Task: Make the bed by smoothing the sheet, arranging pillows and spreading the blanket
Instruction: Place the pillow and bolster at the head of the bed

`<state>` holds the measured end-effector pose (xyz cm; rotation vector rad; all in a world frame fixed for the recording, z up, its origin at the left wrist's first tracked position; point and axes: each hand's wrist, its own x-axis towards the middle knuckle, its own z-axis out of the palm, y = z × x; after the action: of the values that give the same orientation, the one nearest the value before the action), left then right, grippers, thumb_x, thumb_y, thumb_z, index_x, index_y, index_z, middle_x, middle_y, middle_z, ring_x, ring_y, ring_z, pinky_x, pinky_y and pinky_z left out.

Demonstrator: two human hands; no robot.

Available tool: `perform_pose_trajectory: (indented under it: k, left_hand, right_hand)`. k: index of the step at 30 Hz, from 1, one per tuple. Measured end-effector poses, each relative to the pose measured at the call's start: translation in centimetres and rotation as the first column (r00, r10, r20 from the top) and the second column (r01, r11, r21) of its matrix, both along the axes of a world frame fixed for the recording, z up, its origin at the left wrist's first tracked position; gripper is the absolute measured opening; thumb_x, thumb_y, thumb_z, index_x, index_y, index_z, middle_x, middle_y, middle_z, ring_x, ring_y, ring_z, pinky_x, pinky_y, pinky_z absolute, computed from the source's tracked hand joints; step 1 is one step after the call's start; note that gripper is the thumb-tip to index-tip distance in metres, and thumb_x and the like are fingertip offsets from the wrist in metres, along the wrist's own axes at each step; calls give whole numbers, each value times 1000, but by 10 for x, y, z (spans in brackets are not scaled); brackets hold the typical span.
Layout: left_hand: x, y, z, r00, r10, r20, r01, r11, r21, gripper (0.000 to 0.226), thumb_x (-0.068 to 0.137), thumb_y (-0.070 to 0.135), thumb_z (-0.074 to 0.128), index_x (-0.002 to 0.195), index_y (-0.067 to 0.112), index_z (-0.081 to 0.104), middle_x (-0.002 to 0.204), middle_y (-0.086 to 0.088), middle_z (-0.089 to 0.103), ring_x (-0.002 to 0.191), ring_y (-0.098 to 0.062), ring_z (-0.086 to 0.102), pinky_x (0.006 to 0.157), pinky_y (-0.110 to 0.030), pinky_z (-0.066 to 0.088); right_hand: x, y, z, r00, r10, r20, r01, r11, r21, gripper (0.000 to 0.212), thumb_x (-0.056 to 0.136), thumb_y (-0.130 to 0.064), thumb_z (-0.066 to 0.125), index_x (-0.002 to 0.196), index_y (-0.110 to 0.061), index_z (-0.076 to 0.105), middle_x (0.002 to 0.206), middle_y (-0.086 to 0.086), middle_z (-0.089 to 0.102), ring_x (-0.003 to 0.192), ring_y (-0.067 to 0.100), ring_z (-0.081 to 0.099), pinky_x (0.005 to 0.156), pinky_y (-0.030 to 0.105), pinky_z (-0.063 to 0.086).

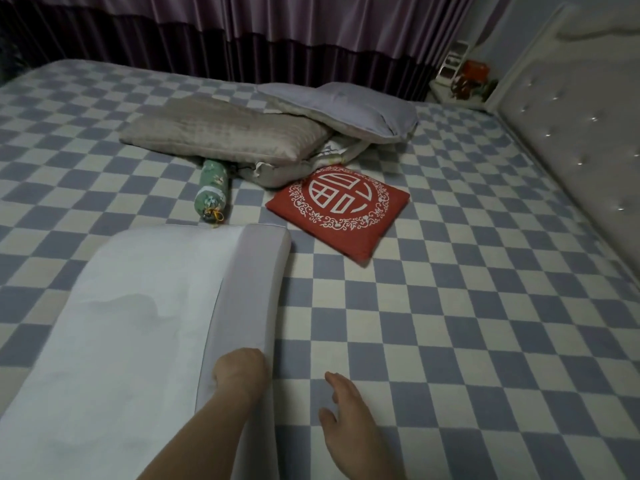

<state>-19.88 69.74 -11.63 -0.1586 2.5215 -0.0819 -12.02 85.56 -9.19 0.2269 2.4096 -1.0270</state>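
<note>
- Now the left hand [239,372] is gripping the white pillow's [138,323] right edge, at seven o'clock on the checked sheet [450,306].
- The right hand [349,410], fingers relaxed, is hovering over the sheet at five o'clock.

This is a bedroom at home, with a big bed [450,306], pillows [221,133], purple curtains [277,29] and a padded headboard [571,133].

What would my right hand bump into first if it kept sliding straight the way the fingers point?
Probably nothing soon: the right hand points up the checked sheet, bare ahead of it. Farther on, the red cushion lies roughly in line, though depth is hard to judge.
</note>
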Motion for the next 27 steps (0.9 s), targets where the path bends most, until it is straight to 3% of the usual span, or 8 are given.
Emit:
perform_pose_trajectory:
  k: [4, 11, 14, 15, 17, 21, 25, 27]
  left_hand:
    - [-5, 14, 2, 994, -106, 9, 106, 994, 18, 33, 95, 15, 36, 124, 14, 52, 127, -4, 57, 117, -20, 56, 94, -27, 44]
    - [-6, 1, 44, 989, 14, -147, 12, 985, 170, 31, 97, 26, 36, 117, 13, 56, 122, -6, 60, 110, -22, 59, 93, -29, 45]
    - [-9, -1, 77, 949, 74, -306, 15, 960, 280, 30, 96, 27, 36, 102, 13, 62, 110, -7, 65, 97, -24, 62, 85, -30, 50]
    - [-10, 2, 90, 932, 82, -352, 34, 950, 311, 29, 96, 26, 36, 98, 14, 62, 106, -6, 66, 94, -24, 62, 80, -29, 49]
    - [-10, 11, 115, 898, 84, -431, 93, 923, 374, 25, 96, 25, 37, 84, 16, 57, 97, -6, 65, 83, -23, 58, 68, -26, 39]
    - [-1, 39, 153, 852, 90, -516, 219, 834, 507, 35, 96, 26, 38, 62, 20, 38, 79, -6, 59, 77, -26, 56, 64, -28, 32]
    - [5, 80, 188, 822, 59, -566, 350, 732, 584, 35, 95, 29, 40, 64, 13, 43, 82, -12, 65, 82, -30, 58, 64, -31, 34]
    - [8, 105, 206, 791, -16, -612, 460, 676, 576, 34, 94, 32, 37, 69, 11, 47, 82, -11, 65, 81, -30, 58, 64, -31, 34]
  right_hand:
    - [3, 10, 4, 1000, -25, 19, 25, 1000, 18, 55, 96, -17, 44, 144, -31, 22, 150, -13, 27, 132, 7, 37, 110, 19, 27]
    - [9, 14, 21, 989, -132, 68, 140, 983, -122, 54, 94, -31, 49, 144, -27, 27, 149, -10, 32, 134, 9, 36, 113, 23, 27]
    - [6, 5, 40, 965, -200, 171, 244, 923, -298, 118, 46, -86, 58, 144, -29, 26, 147, -8, 34, 134, 11, 36, 113, 28, 29]
    - [4, 4, 45, 955, -218, 203, 280, 890, -361, 141, 25, -93, 55, 146, -28, 22, 148, -4, 34, 135, 12, 36, 112, 29, 30]
    - [-2, 7, 61, 949, -188, 253, 289, 841, -458, 155, 16, -86, 66, 148, -26, 12, 149, 1, 35, 133, 12, 40, 109, 26, 35]
    - [2, 22, 99, 989, -85, 124, 136, 861, -490, 116, 46, -49, 88, 142, -24, 28, 122, -9, 59, 109, 5, 59, 94, 20, 47]
    - [8, 68, 133, 932, -360, -36, 333, 893, -303, 51, 83, -16, 65, 130, -18, 45, 77, -3, 57, 67, 7, 57, 67, 22, 51]
    - [12, 98, 150, 872, -457, -174, 399, 871, -286, 46, 90, -9, 53, 133, -20, 41, 91, -2, 61, 78, 8, 61, 76, 29, 54]
